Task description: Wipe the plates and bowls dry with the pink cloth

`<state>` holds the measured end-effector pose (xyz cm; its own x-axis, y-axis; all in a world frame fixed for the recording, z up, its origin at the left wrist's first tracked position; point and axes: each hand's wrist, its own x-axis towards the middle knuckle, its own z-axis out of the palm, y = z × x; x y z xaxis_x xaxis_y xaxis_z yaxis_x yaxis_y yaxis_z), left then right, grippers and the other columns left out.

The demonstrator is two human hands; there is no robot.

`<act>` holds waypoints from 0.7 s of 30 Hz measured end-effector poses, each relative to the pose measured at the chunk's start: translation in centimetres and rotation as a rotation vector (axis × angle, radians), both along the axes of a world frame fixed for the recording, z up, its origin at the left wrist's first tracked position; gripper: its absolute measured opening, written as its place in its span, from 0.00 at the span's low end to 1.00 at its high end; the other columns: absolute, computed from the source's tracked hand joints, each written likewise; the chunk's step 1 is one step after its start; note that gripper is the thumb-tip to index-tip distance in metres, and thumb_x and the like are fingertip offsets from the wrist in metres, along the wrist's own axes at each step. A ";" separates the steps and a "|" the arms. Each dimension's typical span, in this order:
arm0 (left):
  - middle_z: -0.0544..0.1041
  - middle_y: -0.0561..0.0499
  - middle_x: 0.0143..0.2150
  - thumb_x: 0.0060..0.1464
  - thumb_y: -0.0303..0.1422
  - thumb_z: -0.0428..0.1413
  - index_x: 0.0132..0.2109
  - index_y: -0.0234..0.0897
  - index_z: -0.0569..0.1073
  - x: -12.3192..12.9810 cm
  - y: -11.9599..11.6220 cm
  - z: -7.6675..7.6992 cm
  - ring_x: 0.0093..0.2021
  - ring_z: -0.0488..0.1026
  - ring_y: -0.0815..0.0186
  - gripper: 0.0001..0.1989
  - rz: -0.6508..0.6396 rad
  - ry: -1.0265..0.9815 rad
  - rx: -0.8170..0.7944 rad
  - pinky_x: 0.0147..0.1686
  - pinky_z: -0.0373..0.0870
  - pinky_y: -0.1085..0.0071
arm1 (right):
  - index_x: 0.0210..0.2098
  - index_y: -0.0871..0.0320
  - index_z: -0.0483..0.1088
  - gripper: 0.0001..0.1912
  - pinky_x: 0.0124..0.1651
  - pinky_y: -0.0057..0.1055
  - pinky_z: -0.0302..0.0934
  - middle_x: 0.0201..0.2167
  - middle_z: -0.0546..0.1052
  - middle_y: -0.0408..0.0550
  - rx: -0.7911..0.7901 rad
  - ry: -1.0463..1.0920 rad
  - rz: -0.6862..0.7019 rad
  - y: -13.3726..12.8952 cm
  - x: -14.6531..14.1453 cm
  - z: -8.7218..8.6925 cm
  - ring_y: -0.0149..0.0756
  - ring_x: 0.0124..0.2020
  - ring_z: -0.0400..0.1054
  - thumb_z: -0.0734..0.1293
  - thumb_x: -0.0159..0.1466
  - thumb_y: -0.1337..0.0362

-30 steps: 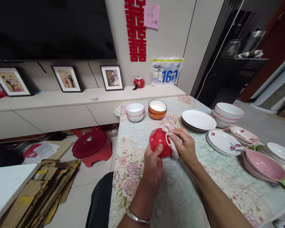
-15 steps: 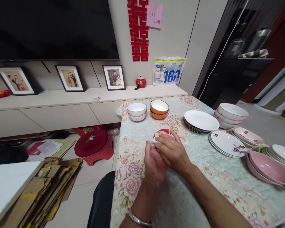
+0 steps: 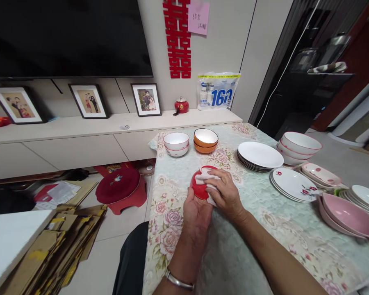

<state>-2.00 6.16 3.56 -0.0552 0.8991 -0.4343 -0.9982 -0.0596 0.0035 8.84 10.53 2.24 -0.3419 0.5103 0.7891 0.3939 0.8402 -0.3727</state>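
Above the front part of the table, my left hand (image 3: 197, 215) holds a small red bowl (image 3: 197, 189) from below, its thumb at the near rim. Pressed against the bowl is a white cloth (image 3: 205, 175), bunched under the fingers of my right hand (image 3: 226, 192). Part of the bowl is hidden by the cloth and the right hand. Beyond my hands stand two stacked white bowls with red rims (image 3: 176, 143) and two stacked orange bowls (image 3: 205, 143).
White plates (image 3: 260, 155), flowered plates (image 3: 293, 184), large bowls (image 3: 299, 146), spotted dishes (image 3: 321, 175) and pink dishes (image 3: 349, 213) stand in stacks to the right. A red stool (image 3: 119, 186) and flattened cardboard (image 3: 53, 246) lie left of the flowered tablecloth (image 3: 172, 229).
My right hand has shifted slightly and lifted off my left palm, so more of the red bowl and the white cloth shows. The stacks stay where they were.
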 end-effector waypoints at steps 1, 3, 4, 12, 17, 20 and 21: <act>0.78 0.39 0.52 0.68 0.33 0.38 0.61 0.31 0.68 0.1 0.0 0.1 0.42 0.78 0.65 0.22 -0.008 0.009 -0.017 0.43 0.73 0.69 | 0.48 0.54 0.74 0.12 0.58 0.47 0.61 0.49 0.76 0.54 -0.042 0.059 -0.034 0.2 0.0 -0.3 0.43 0.54 0.67 0.63 0.68 0.64; 0.77 0.38 0.55 0.68 0.35 0.38 0.62 0.31 0.68 0.4 -0.1 0.3 0.49 0.77 0.59 0.24 -0.043 0.033 -0.027 0.50 0.72 0.61 | 0.50 0.55 0.73 0.14 0.59 0.47 0.60 0.51 0.76 0.55 -0.148 0.184 -0.091 0.7 0.2 -0.6 0.43 0.56 0.66 0.60 0.69 0.62; 0.76 0.38 0.57 0.68 0.37 0.38 0.62 0.32 0.68 0.6 -0.1 0.4 0.52 0.75 0.57 0.24 -0.063 0.044 -0.021 0.53 0.70 0.58 | 0.51 0.56 0.73 0.16 0.60 0.47 0.59 0.52 0.75 0.55 -0.217 0.255 -0.107 1.0 0.4 -0.7 0.43 0.57 0.66 0.59 0.70 0.60; 0.80 0.40 0.52 0.67 0.39 0.44 0.60 0.34 0.70 0.6 -0.6 0.2 0.55 0.74 0.53 0.22 -0.161 0.172 0.032 0.59 0.65 0.49 | 0.47 0.53 0.77 0.21 0.59 0.40 0.63 0.50 0.79 0.48 -0.920 0.748 0.056 2.0 2.1 0.7 0.45 0.54 0.71 0.66 0.62 0.48; 0.82 0.40 0.45 0.65 0.35 0.47 0.56 0.30 0.73 0.0 -0.8 0.4 0.54 0.75 0.53 0.20 -0.248 0.279 0.058 0.60 0.65 0.53 | 0.39 0.56 0.79 0.21 0.42 0.39 0.71 0.36 0.83 0.49 -1.130 0.753 0.063 2.2 3.5 1.3 0.47 0.39 0.77 0.71 0.55 0.46; 0.82 0.40 0.44 0.64 0.36 0.47 0.52 0.29 0.75 0.2 -0.9 0.5 0.55 0.74 0.52 0.19 -0.297 0.302 0.097 0.60 0.65 0.53 | 0.40 0.56 0.79 0.23 0.43 0.38 0.70 0.38 0.83 0.50 -1.123 0.630 0.081 2.1 4.1 1.9 0.46 0.39 0.76 0.71 0.55 0.44; 0.82 0.40 0.44 0.64 0.36 0.47 0.51 0.29 0.76 0.4 -0.8 0.5 0.56 0.74 0.52 0.18 -0.296 0.312 0.101 0.60 0.65 0.53 | 0.42 0.56 0.79 0.24 0.45 0.39 0.69 0.41 0.82 0.50 -1.101 0.586 0.090 2.0 4.2 2.1 0.46 0.42 0.76 0.70 0.56 0.43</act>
